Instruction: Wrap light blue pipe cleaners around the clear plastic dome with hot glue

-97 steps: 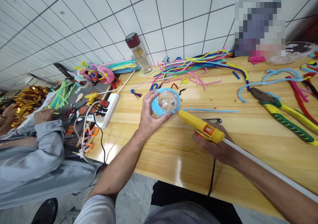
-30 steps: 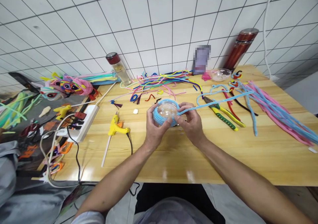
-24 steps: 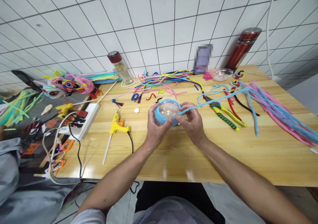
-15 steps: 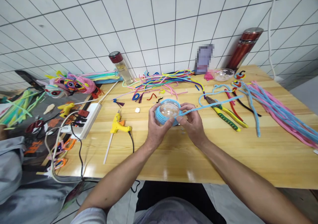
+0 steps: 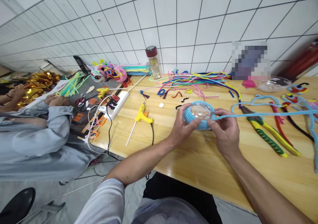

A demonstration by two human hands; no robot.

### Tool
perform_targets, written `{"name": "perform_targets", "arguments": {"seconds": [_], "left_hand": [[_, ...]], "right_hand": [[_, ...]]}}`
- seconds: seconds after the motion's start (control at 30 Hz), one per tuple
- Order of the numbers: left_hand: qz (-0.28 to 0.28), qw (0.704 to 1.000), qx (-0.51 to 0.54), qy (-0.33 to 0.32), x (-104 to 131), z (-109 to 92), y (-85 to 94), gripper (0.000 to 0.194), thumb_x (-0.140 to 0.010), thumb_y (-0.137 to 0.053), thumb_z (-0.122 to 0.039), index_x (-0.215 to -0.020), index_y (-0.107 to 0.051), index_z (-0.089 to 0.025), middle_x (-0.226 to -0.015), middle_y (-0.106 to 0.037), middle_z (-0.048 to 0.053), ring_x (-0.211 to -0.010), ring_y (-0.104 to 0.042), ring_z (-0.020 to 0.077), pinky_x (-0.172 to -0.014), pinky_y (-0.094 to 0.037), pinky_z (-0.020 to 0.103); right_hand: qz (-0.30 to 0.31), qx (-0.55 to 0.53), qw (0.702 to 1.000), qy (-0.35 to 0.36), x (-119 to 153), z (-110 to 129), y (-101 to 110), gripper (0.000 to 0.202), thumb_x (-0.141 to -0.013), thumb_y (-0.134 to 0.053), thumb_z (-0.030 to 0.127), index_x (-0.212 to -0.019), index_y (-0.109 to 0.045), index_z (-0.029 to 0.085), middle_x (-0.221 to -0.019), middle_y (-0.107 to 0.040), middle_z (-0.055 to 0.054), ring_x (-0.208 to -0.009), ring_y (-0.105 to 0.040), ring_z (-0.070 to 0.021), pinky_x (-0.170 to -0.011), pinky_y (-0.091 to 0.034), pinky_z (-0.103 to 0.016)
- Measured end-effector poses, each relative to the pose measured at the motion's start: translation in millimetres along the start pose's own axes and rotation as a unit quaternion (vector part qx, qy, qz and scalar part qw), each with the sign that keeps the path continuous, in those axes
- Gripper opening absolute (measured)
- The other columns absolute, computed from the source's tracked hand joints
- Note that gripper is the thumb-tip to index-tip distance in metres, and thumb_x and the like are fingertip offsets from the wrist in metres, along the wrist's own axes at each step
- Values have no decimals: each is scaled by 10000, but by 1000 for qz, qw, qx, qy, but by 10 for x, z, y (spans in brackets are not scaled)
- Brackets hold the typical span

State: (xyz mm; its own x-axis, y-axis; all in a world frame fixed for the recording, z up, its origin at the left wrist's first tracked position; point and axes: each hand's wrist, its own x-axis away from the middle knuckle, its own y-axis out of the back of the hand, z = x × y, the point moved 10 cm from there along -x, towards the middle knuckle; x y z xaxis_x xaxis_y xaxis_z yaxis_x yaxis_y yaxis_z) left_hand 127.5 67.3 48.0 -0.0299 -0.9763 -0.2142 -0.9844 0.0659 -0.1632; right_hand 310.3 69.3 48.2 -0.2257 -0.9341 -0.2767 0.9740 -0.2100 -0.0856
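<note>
A clear plastic dome (image 5: 200, 110) has light blue fuzzy strips (image 5: 189, 117) coiled around its side. My left hand (image 5: 182, 126) grips the coil's left side, with the thumb on its near edge. On the right, my right hand (image 5: 225, 129) pinches the blue strip where it leaves the coil, its thumb against the coil. The strip's loose length (image 5: 263, 114) runs right, over the green and yellow pliers (image 5: 267, 131). A yellow glue gun (image 5: 143, 115) lies left of my hands.
Beside the glue gun are a white power strip (image 5: 119, 105) and cables. Colored strips (image 5: 196, 80), a glass bottle (image 5: 154, 63) and a clear bowl (image 5: 273, 84) line the wall. At left, another person's hands (image 5: 58, 100) rest near green strips (image 5: 74, 84).
The view has turned left, so the table's things appear further right and more of the other person shows. Both my hands still hold the blue-wrapped dome; the loose strip lies straighter toward the right.
</note>
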Motion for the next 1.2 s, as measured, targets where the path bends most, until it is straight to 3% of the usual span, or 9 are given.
{"name": "perform_targets", "arguments": {"seconds": [0.27, 0.6, 0.83, 1.03, 1.2], "left_hand": [[-12, 1000, -1, -6, -26, 32, 7, 692, -854, -814, -607, -1372, -528, -249, -1372, -629, 117, -1235, -660, 302, -1073, -577, 495], [8, 1000, 12, -21, -27, 57, 12, 679, -880, -752, -644, -1393, -500, -279, -1397, -644, 96, -1283, -651, 294, -1109, -546, 472], [-18, 1000, -18, -14, -44, 124, 56, 708, -834, -783, -669, -1353, -508, -274, -1358, -635, 98, -1251, -650, 287, -1074, -559, 455], [-29, 999, -18, -7, -50, 110, 45, 810, -716, -898, -614, -1333, -515, -256, -1344, -626, 95, -1228, -651, 278, -1080, -546, 432], [-51, 998, -18, 17, -65, 133, 86, 784, -683, -915, -549, -1303, -547, -240, -1316, -638, 89, -1211, -650, 277, -1088, -529, 418]], "right_hand": [[11, 7, 1000, -1, -3, -57, -1, 363, -782, -856, 380, -1076, -681, 261, -1087, -649, -22, -789, -583, -164, -682, -515, -309], [23, 33, 999, 14, 11, 69, -49, 374, -791, -801, 433, -1070, -621, 260, -1165, -630, -48, -938, -612, -209, -821, -529, -351], [26, 17, 1000, -1, 24, 32, -61, 373, -797, -787, 420, -1082, -610, 257, -1152, -640, -42, -858, -594, -186, -785, -534, -348], [24, 27, 999, -3, 37, 14, -53, 375, -793, -804, 399, -1087, -620, 256, -1165, -643, -37, -835, -589, -176, -758, -523, -335], [32, 30, 999, -5, 34, 13, -69, 390, -793, -814, 443, -1077, -618, 260, -1143, -637, -33, -853, -578, -188, -790, -518, -349]]}}
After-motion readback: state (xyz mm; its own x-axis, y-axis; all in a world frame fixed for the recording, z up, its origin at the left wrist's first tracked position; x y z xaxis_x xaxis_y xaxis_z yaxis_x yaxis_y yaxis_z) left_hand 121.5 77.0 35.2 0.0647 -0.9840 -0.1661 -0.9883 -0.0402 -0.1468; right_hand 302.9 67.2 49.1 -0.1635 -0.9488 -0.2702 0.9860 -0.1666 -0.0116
